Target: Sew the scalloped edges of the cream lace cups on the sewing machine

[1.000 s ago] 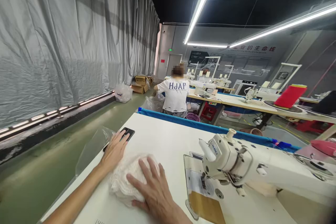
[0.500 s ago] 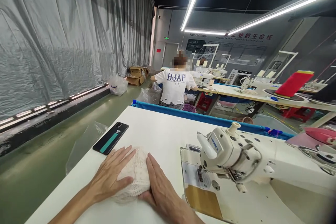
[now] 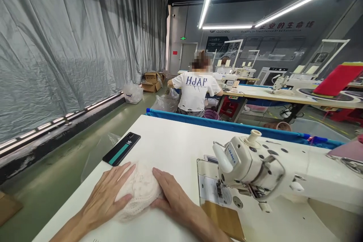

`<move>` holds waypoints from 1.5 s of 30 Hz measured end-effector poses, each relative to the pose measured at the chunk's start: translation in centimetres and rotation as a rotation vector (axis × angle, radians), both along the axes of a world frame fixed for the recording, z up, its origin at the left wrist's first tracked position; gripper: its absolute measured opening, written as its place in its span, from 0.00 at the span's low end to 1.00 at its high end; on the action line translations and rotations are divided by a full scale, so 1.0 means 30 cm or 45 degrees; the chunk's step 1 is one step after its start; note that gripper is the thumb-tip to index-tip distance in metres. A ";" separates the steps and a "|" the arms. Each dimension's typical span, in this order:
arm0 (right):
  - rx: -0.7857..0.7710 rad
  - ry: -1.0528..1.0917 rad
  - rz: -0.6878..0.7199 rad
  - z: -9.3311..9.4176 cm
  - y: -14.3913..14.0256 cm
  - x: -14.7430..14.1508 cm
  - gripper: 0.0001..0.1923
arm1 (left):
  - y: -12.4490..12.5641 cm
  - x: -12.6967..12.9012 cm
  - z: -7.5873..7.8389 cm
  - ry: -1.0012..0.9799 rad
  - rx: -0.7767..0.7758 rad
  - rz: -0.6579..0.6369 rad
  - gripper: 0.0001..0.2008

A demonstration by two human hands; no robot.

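Observation:
A bundle of white lace fabric lies on the white sewing table, bunched into a rounded mound. My left hand rests flat along its left side, fingers spread and thumb lying across the lower front. Against the right side lies my right hand, its fingers stretched out close together and its thumb near the lower edge. Both hands are open and touch the fabric from opposite sides. The underside of the bundle is hidden. Just beyond my left fingertips is a dark phone with a green stripe.
A white sewing machine stands to the right, with a brown plate in front of its needle area. Blue cloth runs along the table's far edge. Past it, a co-worker in a white shirt sits facing away.
The lace bundle and both hands have shifted slightly left on the table, and my hands are a little farther apart at the top. The view has turned slightly.

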State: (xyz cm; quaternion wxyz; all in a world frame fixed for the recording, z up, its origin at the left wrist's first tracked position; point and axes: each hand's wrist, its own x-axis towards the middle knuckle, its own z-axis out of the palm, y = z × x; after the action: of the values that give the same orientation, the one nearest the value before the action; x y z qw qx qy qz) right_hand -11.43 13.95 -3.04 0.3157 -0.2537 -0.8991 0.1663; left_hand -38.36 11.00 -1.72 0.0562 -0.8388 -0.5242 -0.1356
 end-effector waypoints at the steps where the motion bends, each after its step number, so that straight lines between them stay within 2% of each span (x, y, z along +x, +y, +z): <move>1: -0.037 0.026 0.004 0.005 -0.003 0.003 0.43 | -0.014 -0.006 0.003 0.007 -0.006 0.005 0.33; 6: -0.316 0.132 -0.053 0.040 -0.004 0.002 0.32 | -0.040 -0.051 0.018 0.056 -0.030 0.006 0.33; 9: -0.361 0.179 -0.076 0.051 0.002 0.000 0.25 | -0.036 -0.062 0.036 0.107 -0.002 -0.008 0.32; 12: -0.376 0.222 -0.117 0.039 0.009 -0.011 0.22 | -0.042 -0.013 0.085 0.159 0.144 -0.006 0.31; 16: -0.405 0.282 -0.157 0.019 0.008 -0.040 0.22 | -0.063 0.115 0.143 0.077 0.283 -0.080 0.30; 19: -0.409 0.294 -0.146 0.021 -0.006 -0.061 0.21 | -0.070 0.159 0.125 0.175 0.312 -0.152 0.30; 22: -0.427 0.284 -0.051 0.028 -0.021 -0.074 0.19 | -0.084 0.131 0.082 0.223 0.283 -0.131 0.29; 25: -0.464 0.297 0.047 0.026 -0.029 -0.087 0.20 | -0.114 0.087 0.078 0.176 0.208 -0.124 0.30; 28: -0.515 0.323 -0.001 0.019 -0.030 -0.103 0.21 | -0.137 0.086 0.112 -0.045 0.203 -0.090 0.26; 31: -0.570 0.308 -0.081 0.016 -0.032 -0.109 0.18 | -0.137 0.118 0.146 -0.285 0.057 -0.053 0.09; 34: -0.589 0.284 -0.116 0.019 -0.033 -0.102 0.14 | -0.122 0.143 0.164 -0.403 -0.222 -0.008 0.12; 37: -0.600 0.264 -0.154 0.033 -0.033 -0.096 0.10 | -0.105 0.138 0.168 -0.656 -0.387 0.144 0.13; 42: -0.640 0.257 -0.260 0.085 -0.047 -0.110 0.02 | -0.097 0.102 0.170 -1.231 -0.530 0.289 0.13; 45: -0.680 0.224 -0.344 0.101 -0.058 -0.135 0.03 | -0.100 0.092 0.189 -1.732 -0.624 0.450 0.13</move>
State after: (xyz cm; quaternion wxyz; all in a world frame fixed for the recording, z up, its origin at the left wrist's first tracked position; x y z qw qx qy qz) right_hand -15.49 12.21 0.01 0.3336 -0.4295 -0.7510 0.3745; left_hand -35.61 8.00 3.95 -0.4486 -0.4612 -0.5856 -0.4931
